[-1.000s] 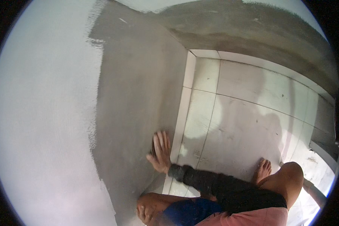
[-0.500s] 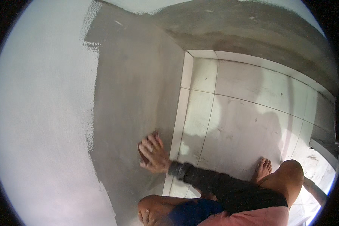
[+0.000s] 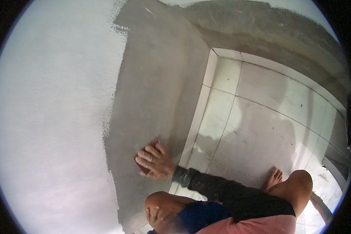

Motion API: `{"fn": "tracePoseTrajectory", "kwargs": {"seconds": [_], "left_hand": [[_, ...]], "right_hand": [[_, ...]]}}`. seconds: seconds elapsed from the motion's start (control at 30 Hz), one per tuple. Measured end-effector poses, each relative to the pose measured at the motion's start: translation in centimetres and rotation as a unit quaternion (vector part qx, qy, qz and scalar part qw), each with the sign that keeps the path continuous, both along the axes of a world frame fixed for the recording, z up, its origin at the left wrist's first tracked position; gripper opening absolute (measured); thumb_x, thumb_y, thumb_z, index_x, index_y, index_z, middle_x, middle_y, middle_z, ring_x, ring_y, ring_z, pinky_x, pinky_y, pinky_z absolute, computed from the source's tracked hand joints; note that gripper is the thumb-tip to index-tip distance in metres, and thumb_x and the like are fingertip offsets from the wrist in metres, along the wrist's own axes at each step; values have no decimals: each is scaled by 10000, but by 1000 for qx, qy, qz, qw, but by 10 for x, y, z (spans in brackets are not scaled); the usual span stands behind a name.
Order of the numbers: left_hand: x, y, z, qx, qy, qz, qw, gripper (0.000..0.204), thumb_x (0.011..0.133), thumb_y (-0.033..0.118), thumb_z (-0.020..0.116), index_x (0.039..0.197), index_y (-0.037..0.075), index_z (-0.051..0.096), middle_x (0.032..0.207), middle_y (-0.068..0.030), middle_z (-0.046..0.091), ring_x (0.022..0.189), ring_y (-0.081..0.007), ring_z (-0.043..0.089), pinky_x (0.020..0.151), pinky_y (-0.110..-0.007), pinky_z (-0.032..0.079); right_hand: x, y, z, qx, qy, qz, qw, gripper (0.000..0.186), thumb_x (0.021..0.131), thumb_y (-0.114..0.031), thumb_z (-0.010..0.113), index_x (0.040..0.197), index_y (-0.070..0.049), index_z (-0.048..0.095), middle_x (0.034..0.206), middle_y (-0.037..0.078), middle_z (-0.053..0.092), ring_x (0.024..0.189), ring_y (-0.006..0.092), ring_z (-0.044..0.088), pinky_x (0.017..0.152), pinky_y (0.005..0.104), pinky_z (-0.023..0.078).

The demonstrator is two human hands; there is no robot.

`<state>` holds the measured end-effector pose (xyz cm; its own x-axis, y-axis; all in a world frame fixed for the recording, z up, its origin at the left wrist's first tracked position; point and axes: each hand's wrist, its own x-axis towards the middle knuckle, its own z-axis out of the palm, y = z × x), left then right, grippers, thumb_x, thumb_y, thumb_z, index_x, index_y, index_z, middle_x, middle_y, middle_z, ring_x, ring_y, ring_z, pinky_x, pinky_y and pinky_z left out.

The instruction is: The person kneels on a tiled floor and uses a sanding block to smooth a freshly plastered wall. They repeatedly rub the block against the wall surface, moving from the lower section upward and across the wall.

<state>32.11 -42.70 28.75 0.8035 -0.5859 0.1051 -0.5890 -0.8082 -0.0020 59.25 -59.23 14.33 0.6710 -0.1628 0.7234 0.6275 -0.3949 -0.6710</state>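
Note:
My right hand (image 3: 155, 160) presses a reddish-brown piece of sandpaper (image 3: 139, 160) flat on the grey coated wall (image 3: 150, 93). Its fingers lie across the back of the sheet, and the edges stick out past the fingertips and beside the thumb side. The dark-sleeved right arm (image 3: 206, 183) reaches across my body from the lower right. At the lower left, my left hand (image 3: 156, 217) is curled round my left knee (image 3: 160, 199); part of that hand is hidden near the picture's lower edge.
White paint (image 3: 62, 117) with a ragged edge borders the grey band on the left. A pale tile skirting (image 3: 201, 102) runs along the wall's foot. Smudged white floor tiles (image 3: 261, 124) carry my shadow. My bare foot (image 3: 275, 177) stands on them. Another grey wall (image 3: 269, 35) meets at the far corner.
My right hand has slid the sandpaper leftward over the grey wall, away from the skirting. The view has shifted, so the corner sits farther right. My left hand stays at the knee.

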Motion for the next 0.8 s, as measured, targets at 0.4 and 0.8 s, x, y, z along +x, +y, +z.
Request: {"fn": "tracePoseTrajectory", "kwargs": {"seconds": [0.4, 0.8], "left_hand": [[26, -2, -18, 47, -51, -45, 997, 266, 853, 343, 599, 893, 177, 803, 1127, -8, 750, 1381, -330, 517, 1187, -620, 270], [-38, 7, 0, 26, -35, 67, 997, 308, 912, 308, 517, 893, 152, 781, 1167, -73, 732, 1403, -409, 471, 1197, -682, 204]], "right_hand": [[40, -30, 61, 61, 71, -77, 993, 749, 991, -540, 506, 1596, -152, 295, 1643, 166, 260, 1519, 413, 219, 1219, 642, 165], [185, -218, 100, 70, -84, -168, 980, 857, 1003, -617, 456, 1646, -125, 176, 1699, 178, 178, 1558, 453, 99, 1255, 585, 29]]}}
